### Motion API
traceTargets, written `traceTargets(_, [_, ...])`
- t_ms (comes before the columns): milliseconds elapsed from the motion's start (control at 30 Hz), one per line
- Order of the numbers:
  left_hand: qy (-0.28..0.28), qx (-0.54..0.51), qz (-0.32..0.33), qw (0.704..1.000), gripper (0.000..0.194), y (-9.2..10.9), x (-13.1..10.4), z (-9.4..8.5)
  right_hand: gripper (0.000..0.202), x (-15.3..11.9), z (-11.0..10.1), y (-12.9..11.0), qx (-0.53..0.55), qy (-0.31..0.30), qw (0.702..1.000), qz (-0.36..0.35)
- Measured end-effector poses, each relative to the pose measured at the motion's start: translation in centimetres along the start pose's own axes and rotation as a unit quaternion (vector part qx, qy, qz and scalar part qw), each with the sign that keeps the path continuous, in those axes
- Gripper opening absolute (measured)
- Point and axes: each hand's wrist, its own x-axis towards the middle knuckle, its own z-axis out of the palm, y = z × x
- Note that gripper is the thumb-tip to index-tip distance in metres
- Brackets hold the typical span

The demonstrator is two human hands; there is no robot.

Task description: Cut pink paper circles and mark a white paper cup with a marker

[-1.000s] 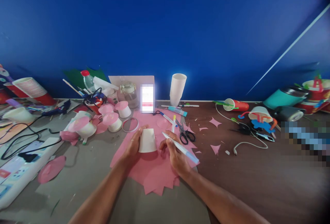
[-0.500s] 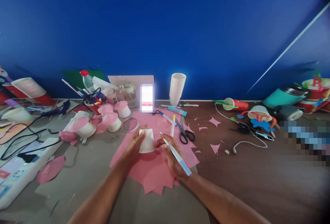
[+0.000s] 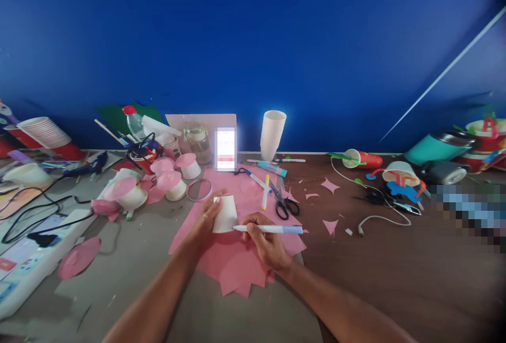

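Observation:
A white paper cup (image 3: 225, 215) is upside down over the pink paper sheets (image 3: 237, 269), with my left hand (image 3: 208, 216) wrapped around its left side, thumb near the top. My right hand (image 3: 265, 240) pinches a white marker pen (image 3: 272, 229) with a pale blue end. The pen lies almost level, its tip at the cup's lower right edge; whether it touches cannot be made out. Beyond my right hand rest a yellow-and-white marker (image 3: 265, 193) and black-handled scissors (image 3: 285, 206).
White cups with pink paper tops (image 3: 172, 185) and a tape ring (image 3: 198, 190) stand on the left, near a power strip (image 3: 35, 269). A stack of white cups (image 3: 272, 135) is at the back. Pink scraps (image 3: 330, 186) and a white cable (image 3: 383, 219) lie to the right.
My right hand has turned the marker from a slant to nearly level and brought its tip down to the cup's lower edge. My left hand still holds the cup in place.

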Motion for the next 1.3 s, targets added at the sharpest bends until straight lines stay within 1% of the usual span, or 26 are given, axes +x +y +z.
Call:
traceTargets(133, [0.01, -0.004, -0.01, 1.0, 0.097, 0.5, -0.1, 0.6, 0.062, -0.1, 0.0, 0.0, 0.007, -0.006, 1.0, 0.007])
traceTargets(267, [0.001, 0.007, -0.008, 1.0, 0.098, 1.0, -0.3, 1.0, 0.06, 0.1, 0.2, 0.4, 0.005, 0.004, 1.0, 0.011])
traceTargets(333, [-0.002, 0.02, 0.0, 1.0, 0.095, 1.0, -0.4, 0.9, 0.058, 0.4, 0.1, 0.6, -0.003, 0.032, 0.999, -0.001])
traceTargets(433, [0.013, 0.029, 0.004, 0.999, 0.089, 0.8, -0.4, 0.6, 0.056, 0.9, -0.1, 0.8, -0.008, 0.099, 0.995, -0.013])
traceTargets(500, [0.018, 0.03, 0.0, 0.999, 0.087, 0.6, -0.4, 0.5, 0.056, 1.0, -0.3, 0.8, -0.001, 0.121, 0.993, -0.01])
traceTargets(533, [0.018, 0.031, 0.0, 0.999, 0.088, 0.5, -0.3, 0.5, 0.057, 0.9, -0.3, 0.7, 0.005, 0.115, 0.993, -0.007])
traceTargets(667, [0.017, 0.034, 0.009, 0.999, 0.094, 0.5, -0.2, 0.6, 0.061, 0.3, -0.2, 0.5, 0.018, 0.028, 0.999, 0.008])
traceTargets(733, [0.016, 0.035, 0.01, 0.999, 0.095, 0.6, -0.2, 0.7, 0.062, 0.0, -0.1, 0.5, 0.02, 0.005, 1.0, 0.014])
traceTargets(833, [0.015, 0.038, 0.008, 0.999, 0.091, 0.7, -0.3, 0.8, 0.062, 0.2, 0.1, 0.6, 0.018, 0.016, 1.0, 0.018])
traceTargets(1000, [0.008, 0.028, -0.002, 1.0, 0.089, 1.1, -0.7, 1.0, 0.057, 1.2, -0.3, 0.4, 0.002, 0.098, 0.995, 0.002])
traceTargets(1067, [0.012, 0.017, -0.011, 1.0, 0.091, 1.2, -0.7, 1.1, 0.056, 1.3, -0.5, 0.3, 0.005, 0.108, 0.994, 0.0])
traceTargets(1133, [0.017, 0.009, -0.012, 1.0, 0.094, 1.3, -0.8, 1.3, 0.056, 1.0, -0.5, 0.2, 0.016, 0.085, 0.996, 0.004])
traceTargets(1233, [0.018, 0.012, -0.002, 1.0, 0.093, 1.4, -0.8, 1.4, 0.058, 0.4, -0.3, 0.4, 0.026, 0.029, 0.999, 0.011])
traceTargets(1300, [0.015, 0.011, 0.0, 1.0, 0.094, 1.4, -0.8, 1.4, 0.059, 0.2, -0.1, 0.6, 0.025, 0.008, 1.0, 0.014])
